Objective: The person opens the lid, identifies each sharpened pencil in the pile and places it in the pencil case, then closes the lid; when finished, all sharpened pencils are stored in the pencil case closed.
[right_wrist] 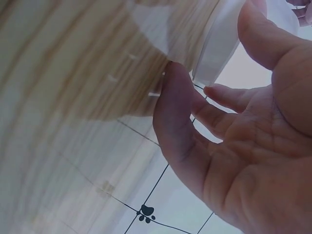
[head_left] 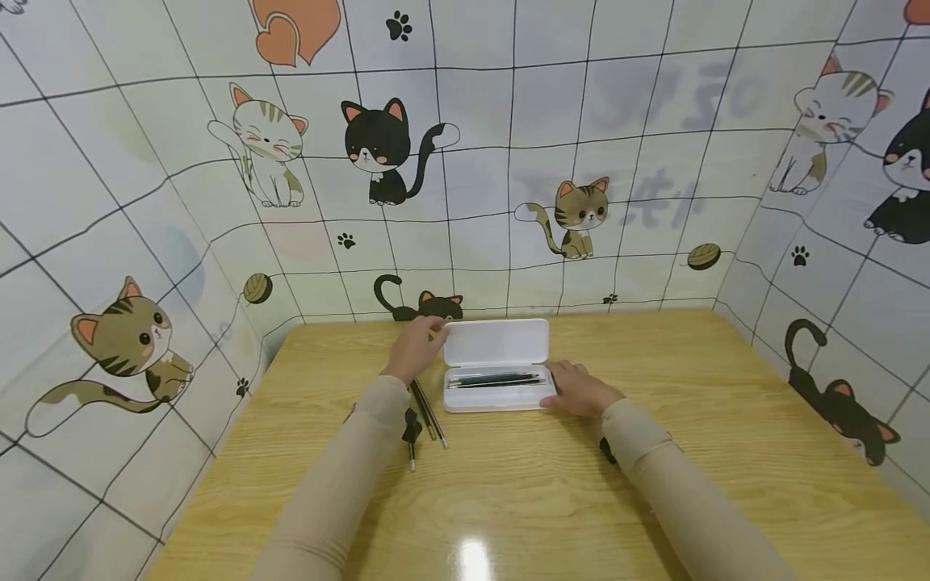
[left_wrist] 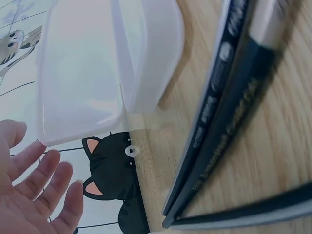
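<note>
A white pencil case (head_left: 496,397) lies on the table with its lid (head_left: 496,343) raised at the back. Inside it are dark pencils (head_left: 501,379). My left hand (head_left: 417,349) is at the lid's left edge, fingers loosely extended; in the left wrist view a fingertip meets the lid's corner (left_wrist: 48,139). My right hand (head_left: 581,389) holds the case's right end, thumb toward the front corner and fingers along the side. Several dark pencils (head_left: 430,411) lie beside the case, partly hidden under my left wrist; the left wrist view shows lettering on these pencils (left_wrist: 214,122).
The wooden table (head_left: 508,476) runs back to a cloth wall (head_left: 479,186) printed with cats and grid lines. Similar cloth stands at both sides. A small black device (head_left: 412,425) shows under the left wrist, another black piece (head_left: 607,450) under the right.
</note>
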{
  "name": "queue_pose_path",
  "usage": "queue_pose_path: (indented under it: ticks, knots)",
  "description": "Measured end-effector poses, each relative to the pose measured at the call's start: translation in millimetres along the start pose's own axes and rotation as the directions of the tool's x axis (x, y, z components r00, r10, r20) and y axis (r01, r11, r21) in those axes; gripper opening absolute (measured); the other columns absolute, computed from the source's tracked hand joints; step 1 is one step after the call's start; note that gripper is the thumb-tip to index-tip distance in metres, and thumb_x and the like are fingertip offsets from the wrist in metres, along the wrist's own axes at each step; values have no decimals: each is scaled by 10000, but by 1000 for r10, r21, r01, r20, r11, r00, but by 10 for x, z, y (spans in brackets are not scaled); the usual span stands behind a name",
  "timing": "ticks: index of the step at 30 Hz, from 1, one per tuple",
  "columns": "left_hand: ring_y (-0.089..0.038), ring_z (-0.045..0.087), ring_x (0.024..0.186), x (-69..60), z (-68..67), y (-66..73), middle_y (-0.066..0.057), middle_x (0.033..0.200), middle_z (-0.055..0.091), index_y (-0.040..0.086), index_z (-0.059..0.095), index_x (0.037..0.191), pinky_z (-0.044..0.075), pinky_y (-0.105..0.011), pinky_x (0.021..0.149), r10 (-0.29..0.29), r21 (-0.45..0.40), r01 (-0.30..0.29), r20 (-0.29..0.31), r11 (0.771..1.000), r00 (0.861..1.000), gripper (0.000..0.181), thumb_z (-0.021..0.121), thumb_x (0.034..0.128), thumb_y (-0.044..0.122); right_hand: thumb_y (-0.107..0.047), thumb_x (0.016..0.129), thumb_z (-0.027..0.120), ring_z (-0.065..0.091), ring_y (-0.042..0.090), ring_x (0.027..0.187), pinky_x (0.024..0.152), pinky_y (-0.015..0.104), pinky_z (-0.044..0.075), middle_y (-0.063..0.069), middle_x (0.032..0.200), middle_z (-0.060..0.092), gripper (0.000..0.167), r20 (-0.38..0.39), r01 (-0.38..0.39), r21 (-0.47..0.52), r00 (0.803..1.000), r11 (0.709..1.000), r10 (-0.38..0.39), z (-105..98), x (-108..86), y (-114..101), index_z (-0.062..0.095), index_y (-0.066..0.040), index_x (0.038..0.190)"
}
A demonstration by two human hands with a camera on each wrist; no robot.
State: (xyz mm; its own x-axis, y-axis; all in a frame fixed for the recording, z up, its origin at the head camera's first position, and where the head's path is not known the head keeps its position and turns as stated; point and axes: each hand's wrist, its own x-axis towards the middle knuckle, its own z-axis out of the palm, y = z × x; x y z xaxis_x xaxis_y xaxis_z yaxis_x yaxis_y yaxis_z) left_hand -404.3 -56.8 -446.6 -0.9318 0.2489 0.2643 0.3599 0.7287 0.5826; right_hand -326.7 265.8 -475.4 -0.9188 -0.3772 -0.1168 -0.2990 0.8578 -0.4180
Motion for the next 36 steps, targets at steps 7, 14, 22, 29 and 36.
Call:
queue_pose_path:
  ticks: [7, 14, 22, 29, 36]
  knots:
    - [-252, 628, 1062, -47, -57, -18, -49, 1194, 678, 118, 668, 1290, 525, -457, 877, 12, -115, -9, 24, 993, 1000, 356, 506, 1078, 352, -355, 1010, 639, 323, 513, 1377, 1110, 625, 320, 327, 1535, 330, 772, 2, 0, -10, 1000, 1000, 0, 9, 4, 15, 286, 79, 1541]
    - [-219, 634, 998, -71, -124, 8, 1, 1089, 708, 154, 732, 1126, 524, -445, 853, 46, -90, -41, 54, 995, 997, 309, 551, 1053, 394, -378, 1004, 643, 313, 511, 1387, 1115, 621, 318, 328, 1540, 325, 800, 9, -30, -23, 1000, 999, 30, 15, 5, 5, 278, 93, 1537]
    - [-201, 640, 944, -73, -145, -25, 2, 1009, 704, 117, 749, 1049, 524, -410, 822, 48, -166, -26, 130, 986, 990, 285, 611, 1028, 366, -367, 1010, 636, 315, 506, 1385, 1117, 620, 315, 328, 1537, 328, 795, 14, -29, -10, 999, 1000, 29, -4, 0, -12, 269, 101, 1538]
    - [-265, 671, 972, -71, -180, -70, -74, 1130, 693, 88, 718, 1169, 550, -398, 817, 31, -169, 17, 276, 986, 961, 377, 518, 1067, 391, -384, 1009, 634, 262, 545, 1405, 1118, 646, 292, 347, 1548, 289, 819, 47, -15, 7, 999, 1000, 15, -41, 12, -6, 252, 102, 1545]
    - [-285, 662, 1059, -96, -187, -155, -103, 1190, 690, 57, 709, 1171, 545, -452, 895, -18, -130, 80, 418, 988, 908, 596, 431, 1049, 569, -363, 1048, 570, 265, 517, 1441, 1120, 626, 312, 336, 1562, 290, 789, 152, -40, 218, 988, 975, 6, -208, 0, 73, 192, 106, 1558]
